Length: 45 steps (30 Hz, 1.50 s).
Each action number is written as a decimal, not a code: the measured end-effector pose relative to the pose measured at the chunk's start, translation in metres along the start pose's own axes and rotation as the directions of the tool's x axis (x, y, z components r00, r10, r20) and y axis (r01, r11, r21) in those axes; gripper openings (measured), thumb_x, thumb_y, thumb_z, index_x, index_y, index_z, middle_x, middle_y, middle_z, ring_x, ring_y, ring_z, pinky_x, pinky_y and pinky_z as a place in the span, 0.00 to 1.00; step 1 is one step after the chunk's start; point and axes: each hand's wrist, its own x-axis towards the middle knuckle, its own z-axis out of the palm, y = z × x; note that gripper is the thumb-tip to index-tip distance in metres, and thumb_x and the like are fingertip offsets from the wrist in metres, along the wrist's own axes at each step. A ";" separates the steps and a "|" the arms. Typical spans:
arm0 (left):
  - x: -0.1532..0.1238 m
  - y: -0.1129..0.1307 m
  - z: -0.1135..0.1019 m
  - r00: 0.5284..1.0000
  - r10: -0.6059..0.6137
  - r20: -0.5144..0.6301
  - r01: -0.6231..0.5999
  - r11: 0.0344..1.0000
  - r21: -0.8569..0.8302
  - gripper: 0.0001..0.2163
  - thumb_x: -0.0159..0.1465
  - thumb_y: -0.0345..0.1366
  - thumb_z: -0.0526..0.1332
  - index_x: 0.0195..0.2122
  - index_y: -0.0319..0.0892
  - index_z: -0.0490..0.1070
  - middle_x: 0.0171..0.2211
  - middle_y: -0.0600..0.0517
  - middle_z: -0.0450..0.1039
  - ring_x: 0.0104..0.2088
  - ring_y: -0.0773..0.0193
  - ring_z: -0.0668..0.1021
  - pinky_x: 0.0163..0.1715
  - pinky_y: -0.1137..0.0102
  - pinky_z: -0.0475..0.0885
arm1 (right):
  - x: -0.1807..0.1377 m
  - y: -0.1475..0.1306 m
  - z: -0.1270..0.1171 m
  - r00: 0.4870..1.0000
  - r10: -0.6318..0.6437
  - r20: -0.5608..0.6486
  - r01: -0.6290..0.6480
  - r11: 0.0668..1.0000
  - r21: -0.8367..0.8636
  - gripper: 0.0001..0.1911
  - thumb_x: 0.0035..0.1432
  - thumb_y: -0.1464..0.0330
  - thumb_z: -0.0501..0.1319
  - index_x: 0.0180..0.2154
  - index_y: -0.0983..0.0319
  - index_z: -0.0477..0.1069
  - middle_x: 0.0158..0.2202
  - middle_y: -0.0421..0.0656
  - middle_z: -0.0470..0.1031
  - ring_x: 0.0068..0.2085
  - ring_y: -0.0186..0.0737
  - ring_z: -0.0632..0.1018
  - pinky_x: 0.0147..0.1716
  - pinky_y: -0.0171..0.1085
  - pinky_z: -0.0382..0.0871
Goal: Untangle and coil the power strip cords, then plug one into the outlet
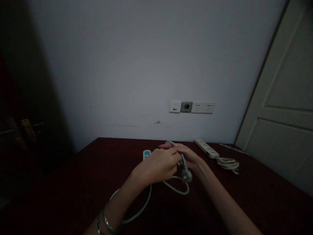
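A white power cord [179, 191] runs in loose loops over the dark red table, and part of it is between my two hands. My left hand [157, 165], bracelets on its wrist, is closed with its fingertips pinching the cord. Behind it, my right hand [187, 154] holds a turn of the same cord near its fingers; the left hand partly covers the grip. The cord's plug [187, 175] hangs below the right palm. Just beyond my left hand, one end of a white power strip with a blue label [146, 153] shows; the rest is hidden.
To the right on the table [102, 166] lies a second white power strip [206, 148] with its coiled cord [228, 164]. Wall sockets [202, 107] sit above the table's back edge. A white panelled door [288, 98] stands at the right.
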 end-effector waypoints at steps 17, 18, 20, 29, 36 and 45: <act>0.008 -0.052 -0.001 0.930 -0.348 -0.117 0.199 0.746 -0.635 0.07 0.55 0.37 0.62 0.30 0.37 0.71 0.30 0.52 0.67 0.31 0.67 0.69 0.31 0.73 0.64 | -0.002 0.008 -0.002 0.932 -0.022 0.362 0.028 1.000 -0.011 0.36 0.49 0.44 0.54 0.40 0.73 0.69 0.22 0.50 0.76 0.12 0.31 0.69 0.29 0.39 0.71; 0.009 -0.054 0.003 0.929 -0.356 -0.099 0.205 0.720 -0.663 0.08 0.55 0.37 0.61 0.30 0.37 0.71 0.29 0.52 0.67 0.31 0.67 0.69 0.31 0.73 0.64 | -0.002 0.007 -0.004 0.942 -0.032 0.334 0.041 0.999 -0.021 0.39 0.47 0.42 0.53 0.41 0.73 0.69 0.25 0.52 0.77 0.15 0.34 0.71 0.28 0.40 0.71; 0.012 -0.059 0.014 0.930 -0.363 -0.048 0.209 0.633 -0.745 0.08 0.56 0.37 0.60 0.29 0.36 0.70 0.26 0.53 0.68 0.29 0.68 0.68 0.30 0.73 0.63 | -0.004 0.003 -0.006 0.960 -0.033 0.277 0.044 0.998 -0.036 0.46 0.45 0.38 0.48 0.44 0.73 0.67 0.33 0.58 0.76 0.25 0.41 0.76 0.27 0.41 0.71; 0.021 -0.070 0.070 0.848 -0.511 0.138 0.161 0.000 -0.987 0.10 0.50 0.35 0.60 0.32 0.35 0.68 0.22 0.52 0.67 0.18 0.71 0.68 0.16 0.76 0.61 | -0.004 -0.010 0.009 0.981 -0.175 0.090 0.177 0.984 -0.020 0.44 0.47 0.38 0.45 0.48 0.67 0.66 0.54 0.59 0.63 0.53 0.53 0.67 0.41 0.48 0.68; 0.018 -0.071 0.070 0.812 -0.521 0.264 0.172 -0.218 -0.961 0.12 0.53 0.39 0.59 0.35 0.38 0.65 0.19 0.57 0.62 0.14 0.72 0.66 0.09 0.78 0.55 | 0.003 -0.003 0.012 0.973 -0.230 0.037 0.230 0.973 0.008 0.27 0.54 0.52 0.52 0.47 0.64 0.67 0.54 0.55 0.65 0.51 0.48 0.69 0.38 0.44 0.71; 0.022 -0.059 0.071 0.875 -0.470 0.114 0.033 -0.178 -0.984 0.12 0.56 0.40 0.58 0.36 0.37 0.66 0.24 0.54 0.65 0.16 0.72 0.68 0.11 0.77 0.63 | 0.001 -0.004 0.011 0.941 -0.325 -0.091 0.338 0.915 0.222 0.16 0.54 0.64 0.57 0.44 0.61 0.72 0.24 0.38 0.75 0.21 0.30 0.70 0.41 0.42 0.71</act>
